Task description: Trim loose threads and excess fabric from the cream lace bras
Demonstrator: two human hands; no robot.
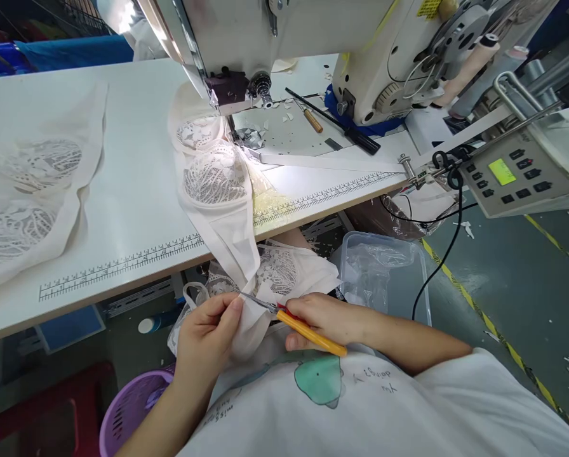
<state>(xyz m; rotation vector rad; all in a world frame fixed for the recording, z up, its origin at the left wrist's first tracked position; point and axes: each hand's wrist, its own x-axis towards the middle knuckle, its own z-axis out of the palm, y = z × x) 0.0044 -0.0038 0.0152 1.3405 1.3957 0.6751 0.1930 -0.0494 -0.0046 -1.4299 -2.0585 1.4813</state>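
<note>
My left hand [213,333] pinches the end of a white fabric band between thumb and fingers. My right hand [320,317] grips scissors [308,330] with an orange handle and a bit of red. Their metal blades reach left across the band, close to my left fingertips. The band belongs to a white lace bra [216,174], which hangs over the table's front edge from beneath the needle area of the sewing machine [241,82]. More white lace pieces [279,270] lie below, over my lap.
Another white lace piece [41,184] lies on the table [136,146] at left. A black-handled screwdriver [361,138] and a wooden-handled tool [312,119] lie behind the needle. A control panel [517,168], plastic bin [384,238] and purple basket [122,406] stand around.
</note>
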